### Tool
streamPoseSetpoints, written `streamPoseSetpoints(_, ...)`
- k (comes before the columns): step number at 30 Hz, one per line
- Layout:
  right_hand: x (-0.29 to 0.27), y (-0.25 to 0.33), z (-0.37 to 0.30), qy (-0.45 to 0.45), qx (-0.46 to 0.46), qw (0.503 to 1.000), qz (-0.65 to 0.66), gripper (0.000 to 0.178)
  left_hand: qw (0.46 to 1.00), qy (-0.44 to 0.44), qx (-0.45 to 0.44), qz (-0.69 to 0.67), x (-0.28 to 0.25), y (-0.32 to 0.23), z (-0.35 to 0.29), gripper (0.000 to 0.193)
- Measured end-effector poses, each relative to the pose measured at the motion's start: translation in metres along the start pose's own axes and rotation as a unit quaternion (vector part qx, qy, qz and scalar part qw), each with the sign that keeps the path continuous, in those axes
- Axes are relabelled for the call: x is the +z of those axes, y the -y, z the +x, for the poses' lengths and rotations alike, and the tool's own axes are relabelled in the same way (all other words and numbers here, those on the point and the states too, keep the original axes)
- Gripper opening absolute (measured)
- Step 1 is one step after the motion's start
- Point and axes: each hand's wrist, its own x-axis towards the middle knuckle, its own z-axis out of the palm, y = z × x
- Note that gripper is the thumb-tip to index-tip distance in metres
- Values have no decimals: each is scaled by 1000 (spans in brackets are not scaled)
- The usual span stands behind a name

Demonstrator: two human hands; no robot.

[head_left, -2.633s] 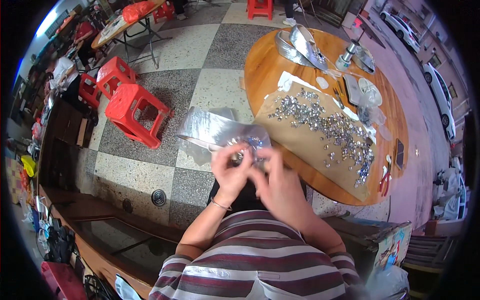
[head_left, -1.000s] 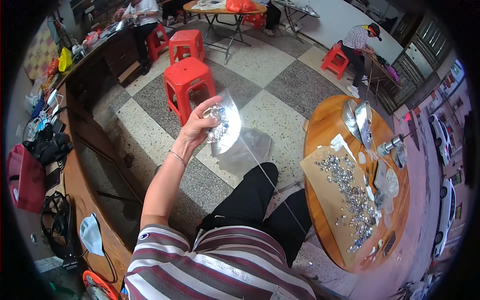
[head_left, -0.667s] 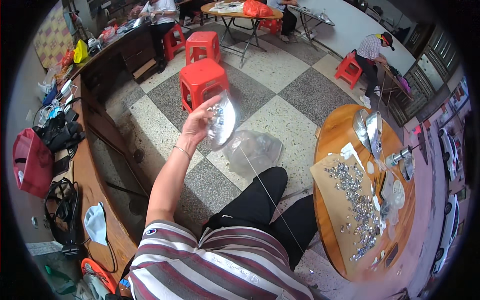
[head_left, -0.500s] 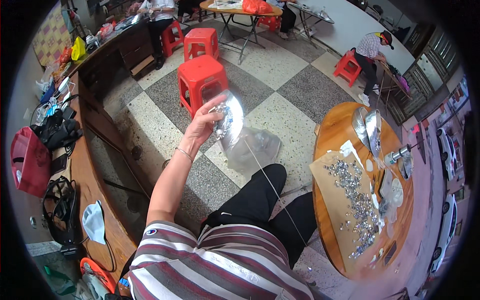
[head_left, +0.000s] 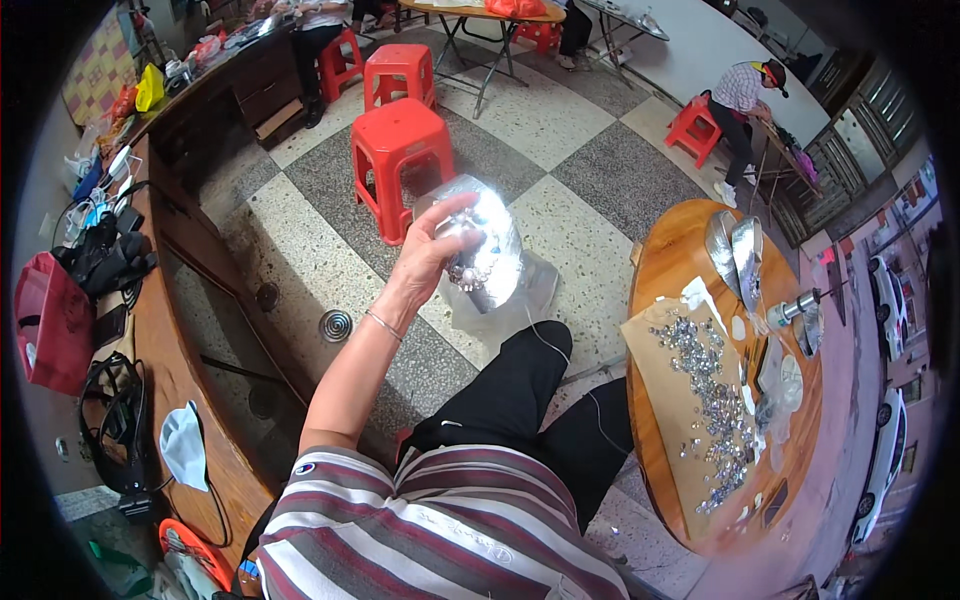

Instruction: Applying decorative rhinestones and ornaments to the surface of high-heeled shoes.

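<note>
In my left hand (head_left: 432,255) is a shiny silver curved piece (head_left: 505,265), pinched between thumb and fingers, with clear and bluish stones on its surface. Glare washes out part of it. A thin pale thread (head_left: 560,345) runs from the piece across my lap to the right. At the near edge of the round table a skin-coloured smear (head_left: 745,543) seems to be my right hand; its fingers are blurred by motion. Loose clear stones (head_left: 705,400) are strewn over a brown sheet (head_left: 655,345) on that table.
The wooden table (head_left: 650,270) at my right also bears silver curved pieces (head_left: 745,255), a metal cylinder (head_left: 795,307) and plastic bags (head_left: 785,390). A wooden counter (head_left: 190,370) runs along my left. Red stools (head_left: 400,130) stand ahead; other people (head_left: 740,95) sit farther off.
My left hand has shifted slightly right and tilted the silver piece, which shows more of its bright face. The thread has gone from taut and straight to slack and curved.
</note>
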Motion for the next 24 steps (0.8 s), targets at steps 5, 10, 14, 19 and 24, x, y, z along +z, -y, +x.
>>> streamPoseSetpoints(5,1,30,-2,-15,5,1000,4,33,997,-35,21,-65,-28,-7,10,51)
streamPoseSetpoints(10,-4,56,-14,-35,13,999,1,33,992,-60,57,-99,-34,-7,8,51)
streamPoseSetpoints(14,-43,71,-42,-79,36,996,-20,33,996,-29,84,31,12,1,-10,52)
streamPoseSetpoints(19,-10,171,-125,-42,52,997,-32,37,995,57,12,77,95,12,-52,53)
streamPoseSetpoints(24,182,275,-204,328,-11,938,107,16,991,134,8,2,166,70,-75,55)
